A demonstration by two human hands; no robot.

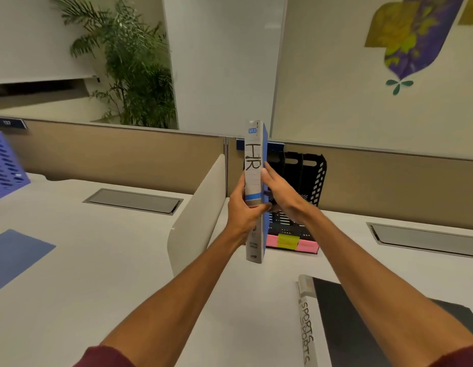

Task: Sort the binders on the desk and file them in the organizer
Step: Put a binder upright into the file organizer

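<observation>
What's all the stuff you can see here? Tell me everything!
HR binder: one, blue with white spine, upright, held before the organizer.
organizer: one, black, on the desk against the partition.
sticky notes: count unclear, pink and yellow, organizer's front.
SPORTS binder: one, black with white spine, flat on the desk, lower right.
sheet: one, blue, left desk.
basket: one, purple, far left.
plant: one, green, behind the partition.
left hand: grips the HR binder's spine.
right hand: fingers straight against its cover.
</observation>
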